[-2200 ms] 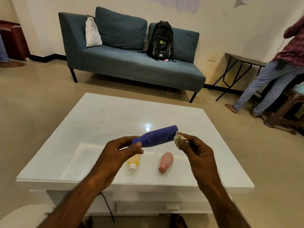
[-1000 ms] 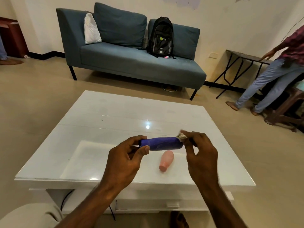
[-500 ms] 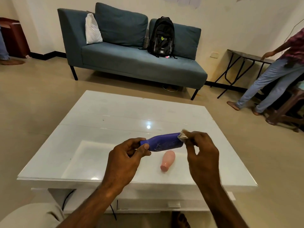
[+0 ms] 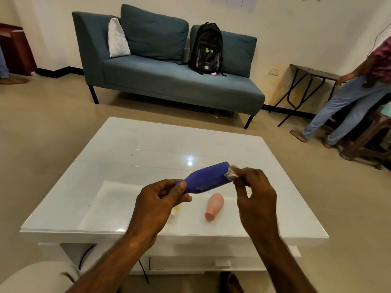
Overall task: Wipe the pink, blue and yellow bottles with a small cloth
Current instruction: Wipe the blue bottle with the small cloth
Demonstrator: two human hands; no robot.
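I hold the blue bottle (image 4: 208,178) above the white table (image 4: 131,157), tilted with its base up to the right. My left hand (image 4: 157,200) grips its neck end. My right hand (image 4: 255,196) pinches a small pale cloth (image 4: 231,174) against the bottle's base. The pink bottle (image 4: 214,206) lies on the table below, its cap toward me. Only a sliver of the yellow bottle (image 4: 175,210) shows beside my left hand; the rest is hidden behind it.
A blue sofa (image 4: 169,81) with a black backpack (image 4: 206,48) and a white pillow stands beyond the table. A person (image 4: 349,96) stands at the right by a folding table (image 4: 311,70) and a wooden stool. A black cable hangs under the table's front.
The bottle's base has tilted up to the right and the cloth stays pressed on that end. My left hand has shifted, so a bit of the yellow bottle shows again.
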